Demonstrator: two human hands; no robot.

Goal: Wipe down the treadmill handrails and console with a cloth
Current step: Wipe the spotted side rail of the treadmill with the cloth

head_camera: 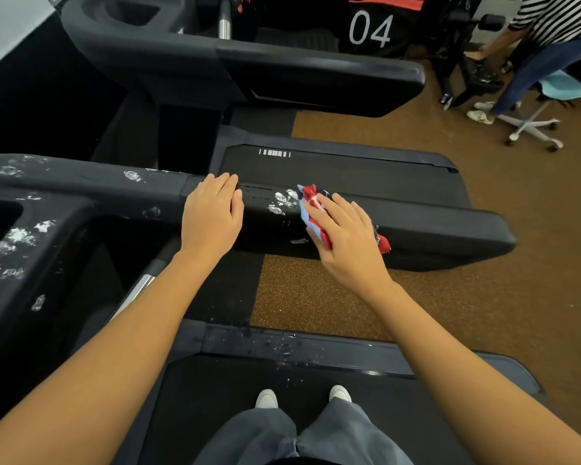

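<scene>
1. Handrail (416, 226) of the near treadmill runs black across the middle of the view, smeared with white foam patches (280, 203).
2. Right hand (346, 236) presses a red and blue cloth (307, 204) flat on the rail beside the foam, fingers spread over it.
3. Left hand (212, 216) rests palm down on the rail just left of the foam, fingers together, holding nothing.
4. White shoes (267, 397) stand on the belt (232, 397) below.

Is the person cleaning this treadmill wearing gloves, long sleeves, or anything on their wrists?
No. Both the left hand and the right hand are bare, with no gloves, and no rings, watch or bands show. Both forearms are uncovered as far as the picture reaches, so no sleeves appear.
</scene>
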